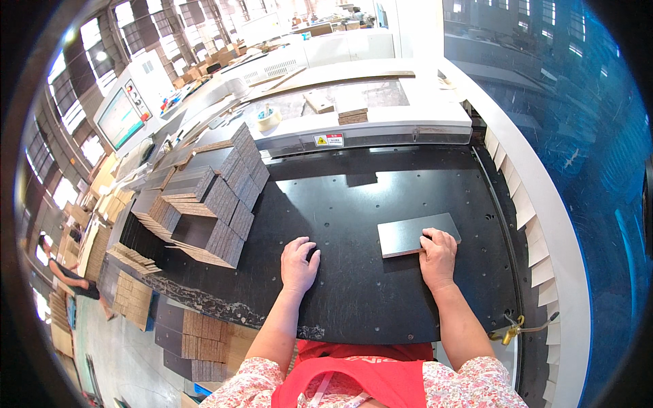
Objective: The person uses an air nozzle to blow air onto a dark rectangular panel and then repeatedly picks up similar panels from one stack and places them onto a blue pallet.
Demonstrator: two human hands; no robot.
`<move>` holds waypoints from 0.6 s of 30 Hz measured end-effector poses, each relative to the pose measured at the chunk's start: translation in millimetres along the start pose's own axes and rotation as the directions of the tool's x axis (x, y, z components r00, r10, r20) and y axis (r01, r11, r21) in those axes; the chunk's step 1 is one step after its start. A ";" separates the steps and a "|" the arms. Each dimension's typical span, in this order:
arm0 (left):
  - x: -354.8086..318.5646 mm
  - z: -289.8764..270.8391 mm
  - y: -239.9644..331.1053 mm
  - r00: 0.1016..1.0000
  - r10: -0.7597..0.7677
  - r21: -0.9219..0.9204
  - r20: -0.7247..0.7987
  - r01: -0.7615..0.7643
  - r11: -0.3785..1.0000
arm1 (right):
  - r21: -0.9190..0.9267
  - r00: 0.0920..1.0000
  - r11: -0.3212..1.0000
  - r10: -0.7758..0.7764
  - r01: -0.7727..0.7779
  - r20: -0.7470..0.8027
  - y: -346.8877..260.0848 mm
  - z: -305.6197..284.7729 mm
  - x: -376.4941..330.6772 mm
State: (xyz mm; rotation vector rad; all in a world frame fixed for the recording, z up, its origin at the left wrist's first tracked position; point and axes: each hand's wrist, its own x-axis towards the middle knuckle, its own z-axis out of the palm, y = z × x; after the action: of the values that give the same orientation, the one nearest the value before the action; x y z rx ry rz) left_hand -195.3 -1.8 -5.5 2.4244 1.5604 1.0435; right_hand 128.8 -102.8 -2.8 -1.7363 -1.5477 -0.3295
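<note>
Presumably partway: panels [228, 197] stand stacked on the counter's [354, 292] left; one lone panel [401, 236] lies right, seemingly unfinished, touched by the right hand [439, 260], grip uncertain; the left hand [298, 265] is empty, loosely relaxed.

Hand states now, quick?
Left hand: open, loosely curled, holding nothing visible.
Right hand: curled, touching flat grey rectangular board; whether gripped can't be told.

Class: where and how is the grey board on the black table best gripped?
The board is probably best gripped by its long near edge, from the near side, thumb against it, fingers on top: its broad face points up and that edge shows beside the right hand.
</note>
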 end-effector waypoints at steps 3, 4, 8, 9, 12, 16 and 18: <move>0.5 -0.2 0.1 1.000 0.006 -0.008 0.000 -0.006 1.000 | 0.016 1.000 1.000 -0.005 0.005 0.000 1.7 0.8 -0.9; 0.6 -0.2 0.0 1.000 0.008 -0.011 0.001 -0.008 1.000 | 0.014 1.000 1.000 -0.007 0.007 -0.001 1.8 0.9 -0.9; 0.9 -0.8 1.9 1.000 0.015 -0.005 -0.008 -0.015 1.000 | 0.012 1.000 1.000 -0.012 0.012 0.003 0.2 -1.5 0.1; 0.8 -1.0 2.0 1.000 0.019 -0.003 -0.014 -0.019 1.000 | 0.012 1.000 1.000 -0.014 0.014 0.000 0.7 -0.9 -0.1; 1.2 -1.5 2.9 1.000 0.020 -0.003 -0.016 -0.020 1.000 | 0.010 1.000 1.000 -0.016 0.017 -0.006 2.4 0.9 -0.6; 0.9 -2.9 3.8 1.000 0.007 -0.005 -0.013 -0.007 1.000 | 0.011 1.000 1.000 -0.010 0.010 0.001 0.0 -1.2 0.1; 1.3 -2.3 3.7 1.000 0.015 -0.003 -0.015 -0.015 1.000 | 0.010 1.000 1.000 -0.008 0.008 0.000 -0.2 -1.6 0.4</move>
State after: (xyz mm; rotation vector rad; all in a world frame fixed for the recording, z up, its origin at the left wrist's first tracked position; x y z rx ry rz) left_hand -193.4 -3.2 -1.6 2.4350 1.5464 1.0683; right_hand 129.2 -103.6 -1.3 -1.7228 -1.5539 -0.3253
